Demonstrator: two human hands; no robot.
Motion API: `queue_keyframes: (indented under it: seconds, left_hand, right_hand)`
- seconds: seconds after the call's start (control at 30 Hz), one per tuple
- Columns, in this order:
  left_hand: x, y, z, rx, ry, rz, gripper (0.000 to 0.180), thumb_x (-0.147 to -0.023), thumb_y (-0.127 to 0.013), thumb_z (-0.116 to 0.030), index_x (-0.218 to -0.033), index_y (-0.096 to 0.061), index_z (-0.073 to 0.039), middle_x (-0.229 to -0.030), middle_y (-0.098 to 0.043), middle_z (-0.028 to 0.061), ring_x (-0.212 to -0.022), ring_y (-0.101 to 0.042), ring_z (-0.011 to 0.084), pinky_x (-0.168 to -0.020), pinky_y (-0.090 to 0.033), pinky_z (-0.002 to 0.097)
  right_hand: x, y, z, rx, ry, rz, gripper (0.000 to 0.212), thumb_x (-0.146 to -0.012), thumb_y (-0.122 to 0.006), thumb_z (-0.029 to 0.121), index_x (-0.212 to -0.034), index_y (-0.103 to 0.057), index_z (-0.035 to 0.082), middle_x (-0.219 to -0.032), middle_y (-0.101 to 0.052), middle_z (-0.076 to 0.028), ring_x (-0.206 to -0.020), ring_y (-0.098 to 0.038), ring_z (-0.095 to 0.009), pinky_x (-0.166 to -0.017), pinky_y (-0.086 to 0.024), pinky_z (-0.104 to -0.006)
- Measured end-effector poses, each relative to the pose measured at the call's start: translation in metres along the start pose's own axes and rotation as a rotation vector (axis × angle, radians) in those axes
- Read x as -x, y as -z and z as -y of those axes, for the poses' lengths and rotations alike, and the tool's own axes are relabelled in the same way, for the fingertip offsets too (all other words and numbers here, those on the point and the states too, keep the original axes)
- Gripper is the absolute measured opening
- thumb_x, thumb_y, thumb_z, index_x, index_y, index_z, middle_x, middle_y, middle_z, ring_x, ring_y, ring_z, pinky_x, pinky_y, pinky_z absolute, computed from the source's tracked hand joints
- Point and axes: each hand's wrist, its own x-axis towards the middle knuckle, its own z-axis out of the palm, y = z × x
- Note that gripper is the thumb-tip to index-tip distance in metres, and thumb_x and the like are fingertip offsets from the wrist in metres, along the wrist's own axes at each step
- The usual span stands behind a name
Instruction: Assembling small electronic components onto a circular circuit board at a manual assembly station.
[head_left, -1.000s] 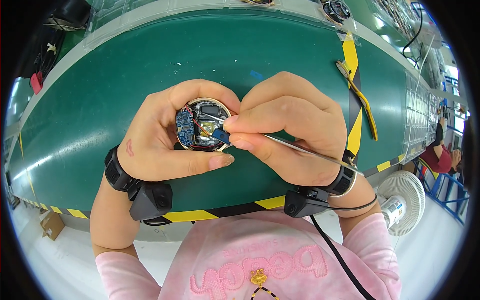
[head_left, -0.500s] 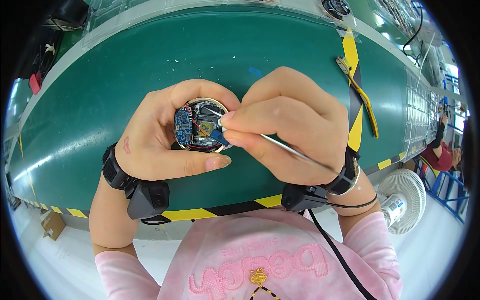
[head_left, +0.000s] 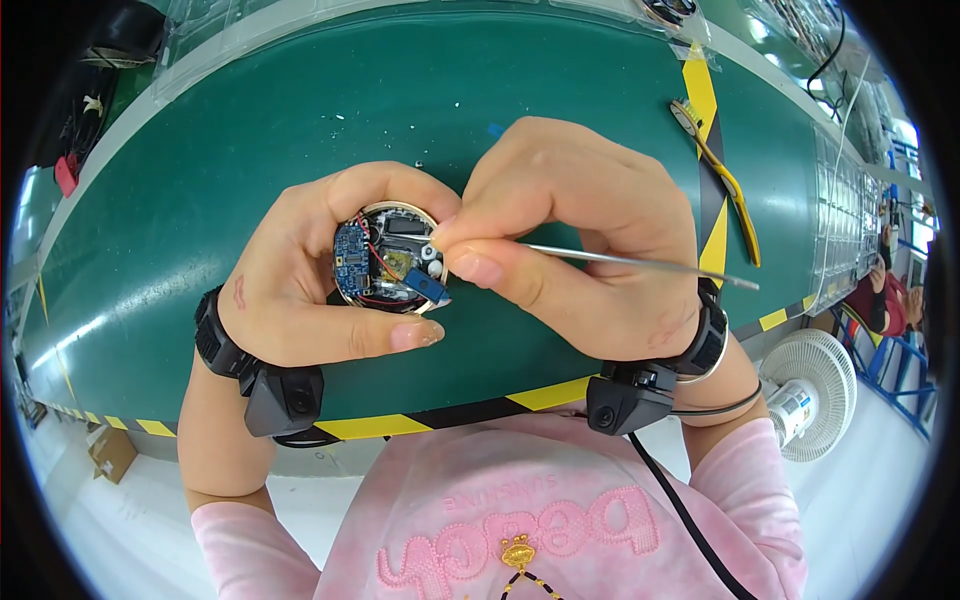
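My left hand (head_left: 275,275) is closed around a round, gold-rimmed electronic device (head_left: 408,212), its opened inside turned up. A blue circuit board (head_left: 352,262) sits at the device's left side, and red wires run from it across the interior. Near the lower right rim lies a small blue module (head_left: 427,286). Between thumb and fingers, my right hand (head_left: 600,240) pinches a thin metal pick (head_left: 640,262). Its narrow tip reaches into the upper part of the device; whether it touches anything there I cannot tell. The pick's back end sticks out to the right past my hand.
A yellow toothbrush (head_left: 722,180) lies on the green table (head_left: 300,110) by the striped tape (head_left: 698,90). Clear plastic trays (head_left: 850,215) line the right edge. A white fan (head_left: 815,395) stands beyond the lower right, and another person (head_left: 880,305) is farther right. Small white specks dot the tabletop.
The pick has swung flatter, its back end now pointing right. My right hand has turned with it. My left hand and the device have shifted slightly left, uncovering more of the device's right side.
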Motion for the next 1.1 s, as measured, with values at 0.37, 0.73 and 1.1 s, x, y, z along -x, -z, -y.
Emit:
queue_keyframes:
  seconds: [0.37, 0.73, 1.1]
  left_hand:
    - [0.000, -0.008, -0.006, 0.009, 0.292, -0.055, 0.075, -0.054, -0.082, -0.017, -0.117, -0.048, 0.005, -0.104, -0.057, 0.0064, -0.091, -0.057, 0.0126, -0.078, -0.044, 0.0216]
    - [-0.005, -0.011, -0.011, 0.198, 0.264, -0.027, 0.077, -0.044, -0.085, -0.008, -0.111, -0.051, 0.008, -0.085, -0.059, 0.0069, -0.068, -0.057, 0.0109, -0.056, -0.043, 0.0214]
    - [-0.001, -0.013, -0.016, 0.152, 0.394, -0.048, 0.070, -0.038, -0.087, -0.005, -0.101, -0.058, 0.008, -0.082, -0.062, 0.0080, -0.063, -0.057, 0.0118, -0.053, -0.043, 0.0218]
  right_hand:
    - [0.000, -0.002, 0.001, -0.014, -0.091, 0.028, 0.009, -0.079, -0.073, 0.005, -0.085, -0.067, 0.002, -0.077, -0.062, -0.005, -0.071, -0.058, -0.013, -0.060, -0.045, -0.0244]
    - [-0.003, -0.009, -0.001, -0.090, -0.157, -0.013, 0.021, -0.094, -0.062, 0.017, -0.081, -0.058, 0.000, -0.073, -0.059, -0.003, -0.059, -0.056, -0.007, -0.053, -0.043, -0.0194]
    - [-0.008, -0.014, -0.004, 0.031, 0.041, 0.023, 0.023, -0.093, -0.062, 0.016, -0.078, -0.056, 0.000, -0.067, -0.053, -0.001, -0.054, -0.054, -0.006, -0.047, -0.039, -0.0193]
